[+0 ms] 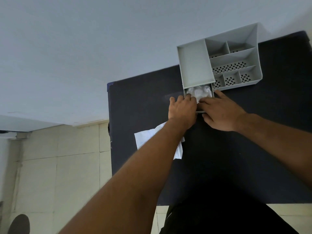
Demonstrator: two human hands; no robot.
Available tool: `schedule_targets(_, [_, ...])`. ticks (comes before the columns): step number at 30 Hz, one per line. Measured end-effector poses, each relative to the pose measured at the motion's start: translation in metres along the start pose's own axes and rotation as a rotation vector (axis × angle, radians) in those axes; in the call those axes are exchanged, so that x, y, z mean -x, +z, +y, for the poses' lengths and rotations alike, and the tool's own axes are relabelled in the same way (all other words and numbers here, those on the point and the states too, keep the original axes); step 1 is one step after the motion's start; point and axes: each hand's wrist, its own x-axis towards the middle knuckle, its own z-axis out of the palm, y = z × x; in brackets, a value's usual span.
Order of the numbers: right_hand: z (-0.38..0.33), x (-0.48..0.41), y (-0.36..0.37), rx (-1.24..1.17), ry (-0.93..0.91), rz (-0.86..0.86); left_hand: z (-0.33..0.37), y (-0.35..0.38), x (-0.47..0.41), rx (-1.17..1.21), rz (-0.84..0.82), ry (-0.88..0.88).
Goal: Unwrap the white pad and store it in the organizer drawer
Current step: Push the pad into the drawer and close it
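Observation:
A grey organizer (195,65) with several compartments stands at the far side of the dark table (143,98). Its drawer (200,111) is pulled out toward me, and a white pad (200,92) lies crumpled inside it. My left hand (183,110) rests over the drawer's left front, fingertips on the pad. My right hand (221,114) covers the drawer's right front, fingers pressing on the pad and the drawer edge. A flat white wrapper (145,138) lies on the table under my left forearm, partly hidden.
The table's left edge (109,132) drops to a tiled floor (59,166). A pale wall (84,48) rises behind the organizer. The organizer's perforated compartments (229,66) hold nothing visible.

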Motion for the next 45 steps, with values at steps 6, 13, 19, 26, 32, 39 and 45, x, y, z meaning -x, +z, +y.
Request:
schedule_targets(6, [-0.008,0.001,-0.001,0.066,0.069,0.064,-0.001,0.001,0.000,-0.038,-0.004,0.017])
schedule_targets(13, [-0.013,0.001,-0.005,0.125,0.107,0.010,-0.001,-0.001,-0.003,0.000,-0.067,0.022])
schedule_targets(19, [-0.009,-0.004,-0.006,0.177,0.067,-0.026,0.001,-0.004,-0.003,0.006,-0.103,0.008])
schedule_targets(26, [-0.009,-0.016,-0.003,0.154,0.027,-0.014,0.006,0.000,0.002,-0.089,0.007,-0.025])
schedule_targets(32, [-0.009,-0.010,-0.001,0.208,0.017,-0.029,0.003,0.002,0.009,-0.159,0.078,0.041])
schedule_targets(39, [-0.012,-0.002,0.000,0.263,0.085,-0.036,-0.010,0.016,0.011,-0.096,0.015,0.086])
schedule_targets(45, [-0.013,-0.005,-0.006,0.264,0.211,-0.024,-0.008,0.013,0.010,-0.108,0.017,0.099])
